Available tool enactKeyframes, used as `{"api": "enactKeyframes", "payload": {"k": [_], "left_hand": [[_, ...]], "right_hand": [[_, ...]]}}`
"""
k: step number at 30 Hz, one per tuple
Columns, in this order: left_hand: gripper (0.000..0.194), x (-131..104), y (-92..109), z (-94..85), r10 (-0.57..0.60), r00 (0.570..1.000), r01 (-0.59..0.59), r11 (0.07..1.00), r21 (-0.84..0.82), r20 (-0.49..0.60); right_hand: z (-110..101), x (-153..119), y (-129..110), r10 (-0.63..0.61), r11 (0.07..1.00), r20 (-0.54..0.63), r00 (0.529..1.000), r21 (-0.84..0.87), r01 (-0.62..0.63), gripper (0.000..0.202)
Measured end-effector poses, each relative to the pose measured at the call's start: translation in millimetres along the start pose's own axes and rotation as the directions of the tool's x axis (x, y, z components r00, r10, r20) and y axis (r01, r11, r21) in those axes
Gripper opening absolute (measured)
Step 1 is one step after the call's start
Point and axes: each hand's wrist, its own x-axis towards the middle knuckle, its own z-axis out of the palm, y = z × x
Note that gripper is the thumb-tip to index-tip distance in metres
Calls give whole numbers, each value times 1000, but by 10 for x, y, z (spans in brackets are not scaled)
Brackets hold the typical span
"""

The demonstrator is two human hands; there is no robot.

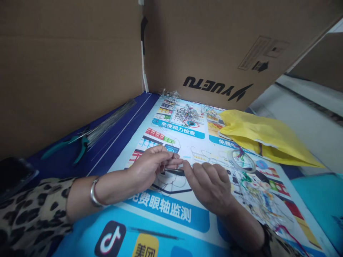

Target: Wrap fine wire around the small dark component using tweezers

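My left hand (154,164), with a silver bangle at the wrist, pinches a thin wire (175,159) between thumb and fingers. My right hand (210,182) is closed around a pair of pliers (174,171); only their dark, tapered metal jaws show, and the handles are hidden in the fist. The tip of the jaws lies at the fingers of my left hand. Beneath both hands, loops of fine wire (174,184) rest on the printed sheet (171,235). What exactly the jaws grip is too small to tell.
Teal-handled pliers (83,150) and a bundle of straight wires (112,121) lie at left, near a dark phone (16,175). Tangled wires (187,113) sit farther back. A clear ring (242,161) and yellow bag (262,137) lie at right. Cardboard walls (214,46) stand behind.
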Motion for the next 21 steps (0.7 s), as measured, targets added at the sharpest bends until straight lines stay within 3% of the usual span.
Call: {"api": "enactKeyframes", "payload": {"k": [21], "left_hand": [[16, 22, -73, -45, 29, 998, -31, 999, 43, 50]], "right_hand": [[35, 0, 0, -22, 999, 24, 999, 27, 21, 17]]}}
